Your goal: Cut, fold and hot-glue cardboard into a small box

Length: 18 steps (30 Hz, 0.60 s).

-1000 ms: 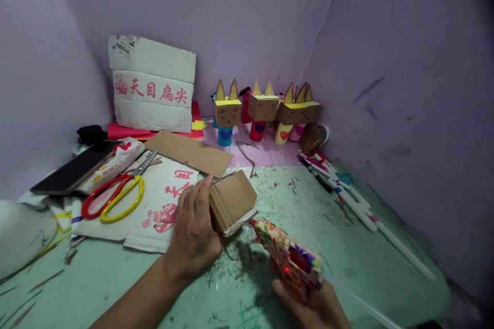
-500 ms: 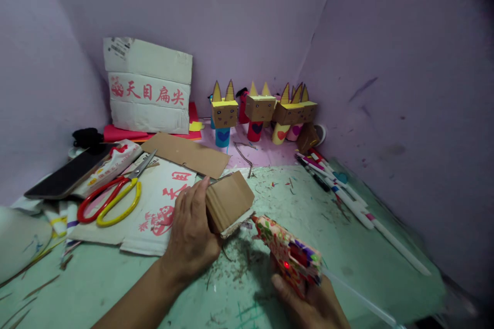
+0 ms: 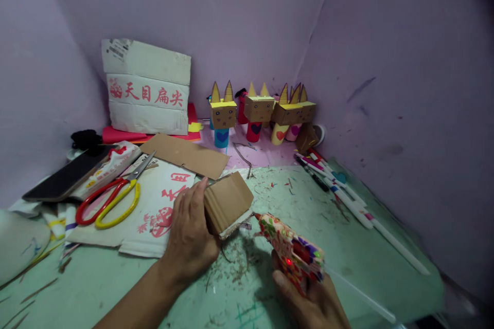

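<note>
My left hand (image 3: 193, 226) grips a small folded cardboard box (image 3: 230, 200) from its left side, fingers over the near-left face. Around the handle of a flower-patterned hot glue gun (image 3: 291, 252) my right hand (image 3: 309, 298) is closed; a small red light glows on the gun. Its nozzle points up-left and is at the lower right edge of the box; whether it touches, I cannot tell. A clear glue stick (image 3: 363, 293) sticks out of the gun's back. Under my left hand's side lies a flattened white carton (image 3: 131, 226) with red print.
Red-and-yellow scissors (image 3: 116, 195) rest on the carton at left, beside a dark flat slab (image 3: 69, 172). A cardboard strip (image 3: 185, 154) lies behind the box. Several cardboard-headed figures (image 3: 223, 115) stand at the back. Markers (image 3: 351, 205) lie along the right. Scraps litter the table (image 3: 366, 262).
The glue gun has shifted very slightly to the right. The left hand and box hold nearly the same place, and the view has moved a little.
</note>
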{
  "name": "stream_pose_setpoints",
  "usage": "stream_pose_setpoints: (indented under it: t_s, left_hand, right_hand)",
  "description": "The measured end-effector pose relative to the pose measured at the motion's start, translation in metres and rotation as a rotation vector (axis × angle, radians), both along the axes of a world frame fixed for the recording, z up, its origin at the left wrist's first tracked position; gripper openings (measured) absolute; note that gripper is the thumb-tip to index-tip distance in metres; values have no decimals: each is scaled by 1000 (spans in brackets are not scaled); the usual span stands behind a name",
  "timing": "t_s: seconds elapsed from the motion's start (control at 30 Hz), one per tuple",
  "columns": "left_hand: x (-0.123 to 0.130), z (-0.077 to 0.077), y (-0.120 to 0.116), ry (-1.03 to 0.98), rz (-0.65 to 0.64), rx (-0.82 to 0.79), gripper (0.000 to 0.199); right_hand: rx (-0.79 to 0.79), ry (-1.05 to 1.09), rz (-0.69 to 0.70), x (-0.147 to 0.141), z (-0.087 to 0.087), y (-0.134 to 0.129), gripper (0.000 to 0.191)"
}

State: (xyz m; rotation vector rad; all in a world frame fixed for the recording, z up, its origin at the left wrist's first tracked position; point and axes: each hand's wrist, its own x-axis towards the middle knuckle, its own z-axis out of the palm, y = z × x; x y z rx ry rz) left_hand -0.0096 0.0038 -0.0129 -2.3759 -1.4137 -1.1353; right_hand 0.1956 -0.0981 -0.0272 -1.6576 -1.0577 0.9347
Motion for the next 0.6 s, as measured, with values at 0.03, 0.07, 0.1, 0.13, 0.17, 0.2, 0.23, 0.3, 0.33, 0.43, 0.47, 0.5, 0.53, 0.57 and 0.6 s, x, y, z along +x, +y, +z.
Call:
stream_pose_setpoints:
  t_s: [0.03,0.07,0.1,0.13,0.17,0.2,0.23,0.3,0.33,0.43,0.47,0.5,0.53,0.57,0.6]
  left_hand:
    - [0,0,0,-1,-1,1,94]
    - [0,0,0,0,-4,1,94]
    - [0,0,0,0,-5,0,94]
    - [0,0,0,0,-7,-1,94]
    - [-1,0,0,1,-9,-4,95]
    - [-1,0,0,0,-9,-5,95]
    - [-1,0,-1,-1,-9,-6,94]
    - [-2,1,-1,0,-14,2,93]
    - [-2,1,-1,2,-16,6,93]
    - [-2,1,-1,8,-10,9,94]
    - [-2,1,-1,8,-4,7,94]
    - [-1,1,-1,8,-1,2,95]
    - [-1,1,-1,4,0,-4,95]
    - [-1,1,-1,-17,4,-11,94]
    - [-1,0,-1,-40,3,-20,92]
  right_hand:
    - [-4,4,-2,0,0,0,42]
    - [-6,9,2,0,0,0,42]
    - [-7,13,7,0,-1,0,41]
    - [-9,16,12,0,-1,1,41]
    - [-9,14,14,1,-1,1,42]
    - [-8,10,13,1,-2,1,42]
    - [-5,5,12,2,-3,1,42]
    - [6,-1,18,4,-4,2,40]
    - [11,-2,27,4,-5,2,37]
    - [11,9,68,4,-5,2,36]
    - [8,21,81,4,-4,2,40]
    - [6,36,95,3,-4,3,45]
    - [8,54,115,2,-3,3,50]
    - [5,75,152,2,-2,4,54]
    - [0,92,194,1,-1,4,57]
